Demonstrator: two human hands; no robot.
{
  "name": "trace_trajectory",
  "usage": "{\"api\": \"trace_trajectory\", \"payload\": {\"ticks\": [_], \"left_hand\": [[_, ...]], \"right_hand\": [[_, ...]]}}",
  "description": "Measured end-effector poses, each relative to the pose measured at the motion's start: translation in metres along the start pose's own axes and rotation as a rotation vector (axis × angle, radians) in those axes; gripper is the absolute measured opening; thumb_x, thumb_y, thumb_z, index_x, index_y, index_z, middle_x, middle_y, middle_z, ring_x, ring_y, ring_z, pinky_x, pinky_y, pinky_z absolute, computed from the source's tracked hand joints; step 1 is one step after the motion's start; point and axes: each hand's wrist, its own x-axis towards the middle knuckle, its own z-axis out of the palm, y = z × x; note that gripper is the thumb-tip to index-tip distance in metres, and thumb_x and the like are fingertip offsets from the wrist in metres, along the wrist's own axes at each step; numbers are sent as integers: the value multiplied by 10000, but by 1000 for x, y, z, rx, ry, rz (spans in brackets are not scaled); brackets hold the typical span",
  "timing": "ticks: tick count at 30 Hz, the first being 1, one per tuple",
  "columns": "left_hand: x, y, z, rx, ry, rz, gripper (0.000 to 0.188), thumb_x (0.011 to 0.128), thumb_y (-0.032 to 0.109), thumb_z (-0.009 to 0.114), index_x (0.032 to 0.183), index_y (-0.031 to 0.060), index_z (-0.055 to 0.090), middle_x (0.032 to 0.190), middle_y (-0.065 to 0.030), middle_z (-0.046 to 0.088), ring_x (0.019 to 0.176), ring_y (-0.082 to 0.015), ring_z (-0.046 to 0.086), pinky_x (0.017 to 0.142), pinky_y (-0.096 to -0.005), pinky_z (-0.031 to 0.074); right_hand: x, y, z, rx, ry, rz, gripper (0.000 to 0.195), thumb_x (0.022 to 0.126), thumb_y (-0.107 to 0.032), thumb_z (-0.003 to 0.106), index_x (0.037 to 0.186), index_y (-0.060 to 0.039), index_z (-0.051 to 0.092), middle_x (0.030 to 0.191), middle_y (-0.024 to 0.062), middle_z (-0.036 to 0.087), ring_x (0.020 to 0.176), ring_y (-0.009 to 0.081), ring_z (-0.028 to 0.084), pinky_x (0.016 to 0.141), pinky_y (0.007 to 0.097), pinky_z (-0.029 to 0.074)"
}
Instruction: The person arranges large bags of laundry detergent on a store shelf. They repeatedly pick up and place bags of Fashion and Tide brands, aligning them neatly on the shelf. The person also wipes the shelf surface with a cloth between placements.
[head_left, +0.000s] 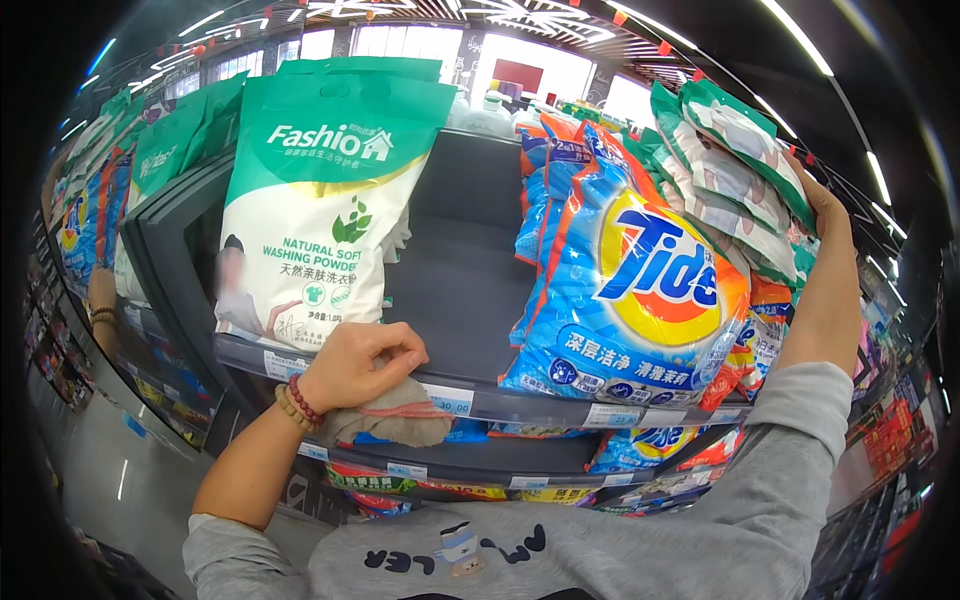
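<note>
With curled fingers, my left hand (367, 364) holds a grey-brown cloth (397, 416) with a reddish stripe against the front edge of the shelf (480, 401). Just behind it stands a green and white bag of washing powder (322, 202). A blue and orange Tide detergent bag (622, 292) stands right of the dark bare part of the shelf. My right hand (814, 195) reaches up to the right, its palm against the outer side of several stacked green and white bags (739, 165); its fingertips are hidden behind them.
A lower shelf (525, 454) carries more detergent packs. White bottles (487, 112) stand beyond the top shelf's back panel (469, 180). A dark-framed upright side panel (176, 225) borders the shelf at left, with a mirrored view of bags and an arm. Price tags line the shelf edges.
</note>
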Motion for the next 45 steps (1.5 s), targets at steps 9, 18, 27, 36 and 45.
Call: {"api": "trace_trajectory", "payload": {"ticks": [9,18,27,36,45], "left_hand": [[-2,2,1,24,29,-24,109,824,123,572,859,32,621,703,-61,645,604,-149,618,579,-242,475],[7,6,0,-108,55,-122,235,862,192,563,1071,95,608,777,-25,603,588,-76,487,542,-235,407],[48,38,0,-899,-125,-271,1011,751,807,216,1424,54,196,1258,-93,502,602,-2,417,482,-152,378],[25,10,14,-879,94,-90,567,828,310,643,1250,-7,438,1110,-60,556,983,-118,537,837,-255,438],[-4,-6,-10,-314,248,55,566,779,271,686,1211,-10,452,1115,-134,563,1017,-212,538,889,-318,410]], "right_hand": [[-25,-12,23,268,44,-250,699,669,-523,723,1126,-8,601,1002,126,644,850,185,614,766,259,461],[-65,-73,33,267,214,-774,295,757,-267,686,892,-17,605,748,26,596,609,80,546,547,211,417],[-187,-110,123,449,-127,-909,296,788,-273,673,926,-27,583,779,34,621,628,78,603,575,193,468],[-261,-39,219,477,-221,-801,332,812,-203,657,1021,25,534,862,64,619,733,78,574,620,205,447],[-295,-28,216,83,-173,-794,285,827,-262,657,921,-20,537,671,-3,533,613,56,472,551,200,365]]}}
